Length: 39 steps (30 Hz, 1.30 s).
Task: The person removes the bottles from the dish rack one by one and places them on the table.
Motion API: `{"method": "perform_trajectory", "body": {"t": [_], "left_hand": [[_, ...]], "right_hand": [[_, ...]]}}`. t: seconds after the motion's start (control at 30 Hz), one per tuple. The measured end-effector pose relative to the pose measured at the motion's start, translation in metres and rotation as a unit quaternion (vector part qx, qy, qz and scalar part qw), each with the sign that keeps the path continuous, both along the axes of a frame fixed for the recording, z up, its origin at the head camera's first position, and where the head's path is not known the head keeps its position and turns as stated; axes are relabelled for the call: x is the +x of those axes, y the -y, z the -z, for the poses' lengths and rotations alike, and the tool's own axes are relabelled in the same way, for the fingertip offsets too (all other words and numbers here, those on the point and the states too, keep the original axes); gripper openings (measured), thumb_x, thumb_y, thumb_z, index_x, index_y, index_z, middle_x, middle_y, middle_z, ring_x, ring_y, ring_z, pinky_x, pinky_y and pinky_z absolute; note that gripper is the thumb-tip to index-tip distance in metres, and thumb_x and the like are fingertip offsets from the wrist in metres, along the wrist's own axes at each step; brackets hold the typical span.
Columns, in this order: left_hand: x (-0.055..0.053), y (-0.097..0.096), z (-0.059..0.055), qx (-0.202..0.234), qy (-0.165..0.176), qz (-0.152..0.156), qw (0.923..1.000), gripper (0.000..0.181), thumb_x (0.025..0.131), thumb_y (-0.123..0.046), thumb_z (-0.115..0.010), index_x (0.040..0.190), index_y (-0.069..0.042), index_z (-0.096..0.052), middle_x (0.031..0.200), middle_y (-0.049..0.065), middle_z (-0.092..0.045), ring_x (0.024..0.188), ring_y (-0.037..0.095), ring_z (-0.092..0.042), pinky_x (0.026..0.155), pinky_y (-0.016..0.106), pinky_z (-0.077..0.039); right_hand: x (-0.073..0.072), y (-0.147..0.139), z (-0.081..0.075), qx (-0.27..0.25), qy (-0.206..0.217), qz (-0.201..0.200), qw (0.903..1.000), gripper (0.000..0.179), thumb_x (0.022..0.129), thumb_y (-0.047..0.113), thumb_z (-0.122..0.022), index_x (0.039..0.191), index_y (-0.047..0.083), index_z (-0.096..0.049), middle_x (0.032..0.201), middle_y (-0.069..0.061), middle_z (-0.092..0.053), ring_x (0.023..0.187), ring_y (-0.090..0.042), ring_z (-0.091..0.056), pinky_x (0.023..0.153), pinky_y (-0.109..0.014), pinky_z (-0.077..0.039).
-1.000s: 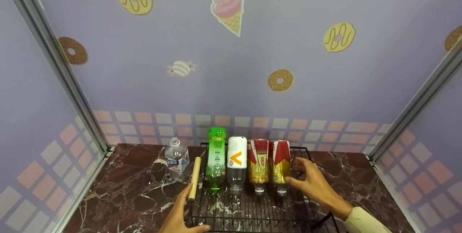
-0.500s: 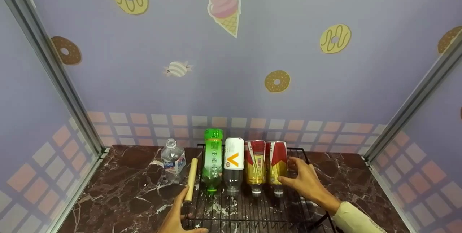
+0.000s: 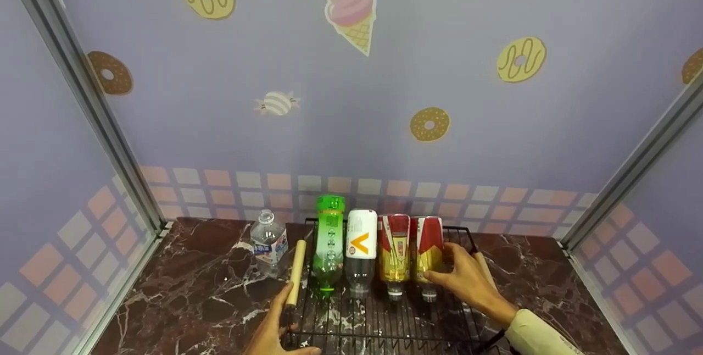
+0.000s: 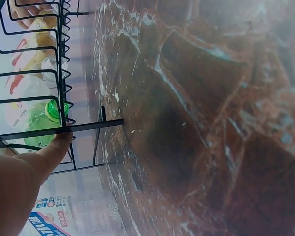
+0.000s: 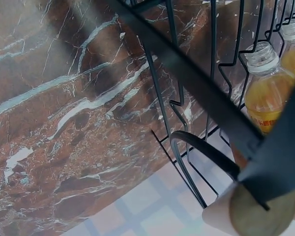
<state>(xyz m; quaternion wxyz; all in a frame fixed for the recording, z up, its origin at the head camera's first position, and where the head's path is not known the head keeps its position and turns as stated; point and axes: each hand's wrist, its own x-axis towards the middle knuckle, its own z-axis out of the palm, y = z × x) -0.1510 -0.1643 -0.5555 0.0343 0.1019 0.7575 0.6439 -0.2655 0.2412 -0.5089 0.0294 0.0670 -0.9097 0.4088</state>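
My right hand (image 3: 469, 286) grips the rightmost red-and-gold drink bottle (image 3: 429, 242), thumb across its front and fingers at its right side. That bottle stands neck down in a black wire rack (image 3: 379, 335). Beside it, also neck down, are another red-and-gold bottle (image 3: 394, 250), a white-labelled bottle (image 3: 361, 237) and a green bottle (image 3: 329, 245). My left hand (image 3: 269, 330) rests at the rack's front left corner, forefinger straight beside a wooden handle (image 3: 297, 272). In the left wrist view the thumb (image 4: 54, 152) touches a rack bar. The right hand is mostly hidden in the right wrist view.
A clear water bottle (image 3: 269, 245) stands upright left of the rack on the dark marbled tabletop (image 3: 203, 289). A second wooden handle (image 3: 484, 270) shows behind the right hand. Patterned wall panels (image 3: 351, 140) enclose the back and sides.
My right hand has moved a little left, closing in on the rightmost red-and-gold bottle, with the thumb further across its front. My left hand keeps its place at the rack.
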Motion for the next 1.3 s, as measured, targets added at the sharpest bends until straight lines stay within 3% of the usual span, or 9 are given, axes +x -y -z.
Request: {"method": "perform_trajectory", "body": {"t": [0.43, 0.57, 0.7, 0.93, 1.07, 1.3], "left_hand": [[0.002, -0.001, 0.001, -0.021, 0.004, 0.006, 0.9997, 0.116, 0.078, -0.022, -0.089, 0.160, -0.006, -0.009, 0.159, 0.039, -0.006, 0.138, 0.068, -0.015, 0.094, 0.071, -0.047], [0.002, -0.003, 0.001, -0.017, 0.002, 0.010, 0.9998, 0.116, 0.079, -0.022, -0.088, 0.161, -0.005, -0.007, 0.158, 0.039, -0.005, 0.136, 0.069, -0.021, 0.094, 0.071, -0.048], [0.001, -0.003, 0.003, -0.010, -0.004, 0.001, 0.9999, 0.118, 0.076, -0.020, -0.090, 0.160, -0.006, -0.010, 0.159, 0.038, -0.005, 0.136, 0.067, -0.023, 0.095, 0.061, -0.053], [0.001, 0.000, 0.003, -0.018, 0.003, -0.011, 0.9998, 0.117, 0.075, -0.019, -0.091, 0.161, -0.010, -0.011, 0.157, 0.040, -0.012, 0.123, 0.056, -0.049, 0.096, 0.063, -0.052], [0.001, 0.000, 0.002, -0.027, 0.012, -0.018, 0.9994, 0.117, 0.075, -0.021, -0.091, 0.161, -0.012, -0.012, 0.156, 0.040, -0.016, 0.118, 0.049, -0.056, 0.096, 0.062, -0.052], [0.002, 0.000, 0.003, -0.016, 0.013, -0.014, 0.9997, 0.116, 0.076, -0.020, -0.090, 0.161, -0.012, -0.012, 0.159, 0.036, -0.010, 0.135, 0.063, -0.031, 0.095, 0.062, -0.052]], "right_hand": [[-0.002, 0.001, 0.004, -0.015, 0.011, 0.007, 0.9998, 0.086, 0.075, 0.032, -0.090, 0.141, -0.003, -0.048, 0.124, -0.016, -0.064, 0.108, -0.028, -0.064, 0.096, -0.046, -0.055], [-0.001, 0.000, 0.000, -0.005, 0.019, 0.009, 0.9998, 0.088, 0.075, 0.036, -0.090, 0.140, -0.004, -0.047, 0.123, -0.015, -0.064, 0.106, -0.027, -0.065, 0.096, -0.047, -0.055], [-0.003, 0.000, -0.009, 0.008, 0.025, 0.020, 0.9994, 0.086, 0.076, 0.040, -0.089, 0.139, -0.004, -0.050, 0.122, -0.016, -0.067, 0.106, -0.027, -0.066, 0.093, -0.045, -0.056], [-0.004, 0.003, -0.027, 0.013, 0.044, 0.047, 0.9979, 0.081, 0.079, 0.042, -0.086, 0.136, -0.003, -0.052, 0.125, -0.018, -0.065, 0.106, -0.030, -0.066, 0.088, -0.044, -0.057], [-0.004, 0.007, -0.031, 0.010, 0.056, 0.059, 0.9967, 0.080, 0.080, 0.044, -0.085, 0.136, -0.003, -0.052, 0.125, -0.018, -0.065, 0.103, -0.029, -0.066, 0.084, -0.042, -0.057], [-0.004, 0.013, -0.025, -0.024, 0.066, 0.084, 0.9940, 0.079, 0.081, 0.040, -0.084, 0.138, -0.005, -0.051, 0.122, -0.019, -0.068, 0.104, -0.029, -0.067, 0.084, -0.039, -0.057]]}}
